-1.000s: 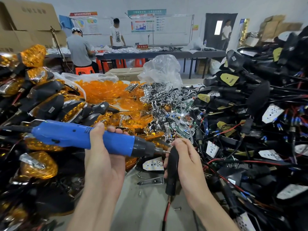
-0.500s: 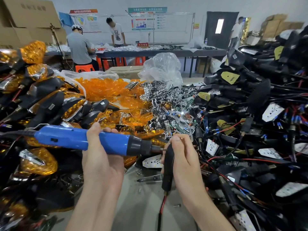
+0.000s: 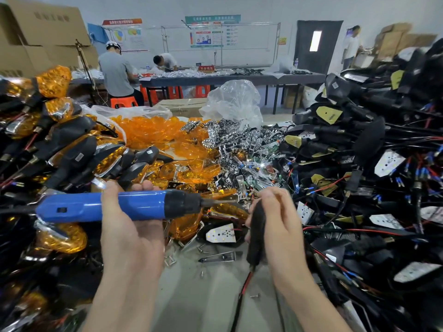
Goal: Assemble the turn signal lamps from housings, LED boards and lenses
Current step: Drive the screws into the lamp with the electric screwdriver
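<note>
Housing (image 3: 256, 236) | gripped in right hand (image 3: 281, 232) | screwdriver (image 3: 84, 208) in left hand (image 3: 131, 238)

A grey workbench (image 3: 191, 300) heaped with finished amber lamps (image 3: 61, 237) at left, loose orange lenses (image 3: 148, 133) and silver reflectors (image 3: 230, 140) behind, black wired housings (image 3: 364, 144) at right, and screws (image 3: 255, 295) scattered on its bare middle.

Ahead of you, a pale wall (image 3: 263, 8) carries posters (image 3: 212, 32), with a dark door (image 3: 309, 58) and its bright narrow window to the right. Below runs a long dark table (image 3: 239, 79) with orange stools (image 3: 123, 101), where two people (image 3: 115, 70) work. Cardboard boxes (image 3: 45, 27) are stacked at your left.
</note>
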Available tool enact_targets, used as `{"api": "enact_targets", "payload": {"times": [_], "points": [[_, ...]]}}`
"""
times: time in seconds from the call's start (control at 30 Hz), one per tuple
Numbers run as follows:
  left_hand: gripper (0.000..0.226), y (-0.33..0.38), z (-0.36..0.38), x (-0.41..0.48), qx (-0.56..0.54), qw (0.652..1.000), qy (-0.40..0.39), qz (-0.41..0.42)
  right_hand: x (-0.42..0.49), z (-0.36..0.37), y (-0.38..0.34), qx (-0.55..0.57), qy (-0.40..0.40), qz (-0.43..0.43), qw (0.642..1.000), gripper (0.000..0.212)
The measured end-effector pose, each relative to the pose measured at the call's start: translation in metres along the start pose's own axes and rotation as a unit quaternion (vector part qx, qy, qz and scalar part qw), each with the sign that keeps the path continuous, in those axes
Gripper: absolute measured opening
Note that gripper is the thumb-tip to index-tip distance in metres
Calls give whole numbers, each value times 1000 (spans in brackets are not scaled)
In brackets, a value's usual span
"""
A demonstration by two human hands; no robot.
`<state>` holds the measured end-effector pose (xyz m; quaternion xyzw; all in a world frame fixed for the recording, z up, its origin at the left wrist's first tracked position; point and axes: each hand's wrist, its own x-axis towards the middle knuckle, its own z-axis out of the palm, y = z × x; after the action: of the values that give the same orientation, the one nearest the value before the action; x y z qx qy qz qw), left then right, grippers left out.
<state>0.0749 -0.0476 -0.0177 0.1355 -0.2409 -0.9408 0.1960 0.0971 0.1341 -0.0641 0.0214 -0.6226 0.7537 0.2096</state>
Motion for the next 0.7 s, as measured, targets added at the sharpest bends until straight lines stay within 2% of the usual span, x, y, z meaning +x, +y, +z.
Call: {"api": "enact_targets", "payload": {"times": [0.07,0.13,0.27,0.37,0.47,0.53,0.67,0.7], "points": [[39,5,0,-4,8,1000,6,17,4,-8,-6,54,39,18,998,21],[35,4,-2,-14,57,998,5,24,7,-9,-14,113,43,35,992,27],[32,-12,-3,-38,72,995,44,-52,8,-7,-32,211,6,91,973,43],[47,-21,-4,-53,62,986,57,-141,-3,-6,-40,211,2,126,969,36],[41,-28,-9,-71,62,972,57,-219,-17,-3,-41,206,6,142,968,39],[37,-26,-11,-78,77,968,50,-235,-24,0,-41,236,19,146,960,41],[44,-8,-10,-87,206,946,-3,-248,-32,12,-45,224,60,176,957,33],[39,-2,-11,-89,257,934,-26,-246,-34,17,-45,222,70,183,955,31]]}}
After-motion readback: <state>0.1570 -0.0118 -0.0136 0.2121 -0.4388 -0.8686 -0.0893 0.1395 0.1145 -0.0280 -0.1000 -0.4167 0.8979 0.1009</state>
